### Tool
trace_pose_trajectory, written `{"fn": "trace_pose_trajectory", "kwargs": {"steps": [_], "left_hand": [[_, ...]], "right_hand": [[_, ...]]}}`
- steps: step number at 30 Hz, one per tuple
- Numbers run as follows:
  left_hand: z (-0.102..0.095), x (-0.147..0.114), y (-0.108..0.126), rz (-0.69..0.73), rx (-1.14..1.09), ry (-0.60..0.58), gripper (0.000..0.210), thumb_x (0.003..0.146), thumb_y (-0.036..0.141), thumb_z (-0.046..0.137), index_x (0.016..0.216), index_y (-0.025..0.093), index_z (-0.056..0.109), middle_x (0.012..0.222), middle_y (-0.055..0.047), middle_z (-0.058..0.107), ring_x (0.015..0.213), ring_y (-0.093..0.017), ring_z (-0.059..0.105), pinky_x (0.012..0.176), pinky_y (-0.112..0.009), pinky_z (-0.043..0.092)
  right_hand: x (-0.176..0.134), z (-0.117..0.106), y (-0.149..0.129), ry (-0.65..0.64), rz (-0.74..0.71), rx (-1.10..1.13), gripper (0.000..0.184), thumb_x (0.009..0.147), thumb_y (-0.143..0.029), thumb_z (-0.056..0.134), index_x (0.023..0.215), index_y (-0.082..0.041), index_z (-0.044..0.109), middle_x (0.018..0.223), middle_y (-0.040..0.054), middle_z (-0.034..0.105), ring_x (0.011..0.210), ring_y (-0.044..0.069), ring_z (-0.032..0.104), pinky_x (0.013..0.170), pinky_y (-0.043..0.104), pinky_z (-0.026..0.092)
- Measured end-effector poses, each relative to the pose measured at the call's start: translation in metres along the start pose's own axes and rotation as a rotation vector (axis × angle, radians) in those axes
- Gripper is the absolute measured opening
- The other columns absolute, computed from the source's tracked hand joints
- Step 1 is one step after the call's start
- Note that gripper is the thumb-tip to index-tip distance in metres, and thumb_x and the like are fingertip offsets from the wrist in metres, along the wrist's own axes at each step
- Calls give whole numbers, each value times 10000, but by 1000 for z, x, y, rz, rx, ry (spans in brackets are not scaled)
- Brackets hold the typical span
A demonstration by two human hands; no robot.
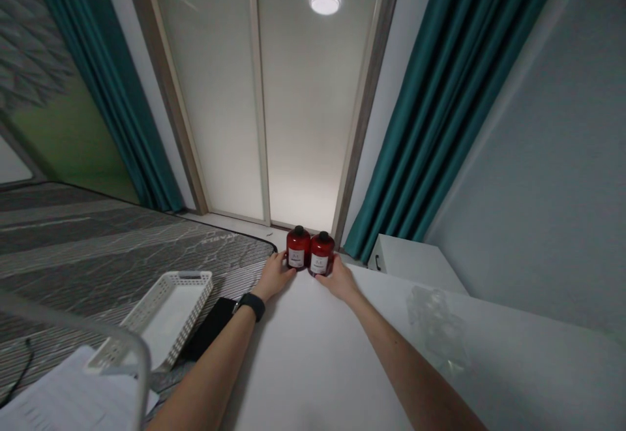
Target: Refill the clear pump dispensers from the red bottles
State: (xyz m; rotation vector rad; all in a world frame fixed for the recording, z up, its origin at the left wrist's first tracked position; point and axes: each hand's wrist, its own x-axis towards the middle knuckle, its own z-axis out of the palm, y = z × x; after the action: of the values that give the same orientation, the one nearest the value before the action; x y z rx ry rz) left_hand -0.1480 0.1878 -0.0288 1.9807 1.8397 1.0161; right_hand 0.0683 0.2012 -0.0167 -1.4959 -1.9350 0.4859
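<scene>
Two red bottles with dark caps and white labels stand upright side by side at the far end of the white table (pixel 313 353). My left hand (pixel 274 278), with a dark watch (pixel 250 304) on its wrist, grips the left red bottle (pixel 298 243) low on its outer side. Around the lower right side of the right red bottle (pixel 322 248) my right hand (pixel 340 280) is closed, thumb in front. The bottles touch or nearly touch. The label print is too small to read.
Crumpled clear plastic (pixel 437 326) lies on the table's right. Left of the table, a white perforated basket (pixel 163 317), a black flat item (pixel 210 330) and papers (pixel 73 392) rest on a striped grey surface. A white cabinet (pixel 415 261) stands beyond, near teal curtains (pixel 420 131).
</scene>
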Motion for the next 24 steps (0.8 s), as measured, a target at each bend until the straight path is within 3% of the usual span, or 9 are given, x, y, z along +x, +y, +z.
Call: {"fn": "trace_pose_trajectory", "kwargs": {"steps": [5, 13, 24], "left_hand": [[5, 3, -7, -4, -107, 50, 456, 769, 205, 668, 1209, 119, 587, 1112, -124, 627, 1066, -269, 602, 957, -399, 476], [8, 1, -8, 2, -262, 108, 454, 764, 142, 662, 1206, 105, 564, 1199, -149, 641, 1097, -254, 609, 981, -398, 463], [14, 7, -8, -73, -336, 158, 474, 712, 93, 719, 1168, 119, 592, 1142, -143, 679, 1038, -256, 635, 925, -376, 479]], "right_hand": [[8, 5, 1, -37, 43, 27, 573, 689, -304, 769, 1184, -192, 503, 1132, 144, 722, 986, 309, 709, 763, 371, 519], [17, -1, -3, -83, 11, 19, 589, 671, -298, 787, 1197, -243, 528, 1145, 72, 726, 1030, 293, 694, 808, 366, 506], [19, 3, -4, -113, 44, -88, 690, 691, -346, 783, 1290, -218, 466, 1209, 101, 693, 1151, 302, 632, 948, 411, 421]]}}
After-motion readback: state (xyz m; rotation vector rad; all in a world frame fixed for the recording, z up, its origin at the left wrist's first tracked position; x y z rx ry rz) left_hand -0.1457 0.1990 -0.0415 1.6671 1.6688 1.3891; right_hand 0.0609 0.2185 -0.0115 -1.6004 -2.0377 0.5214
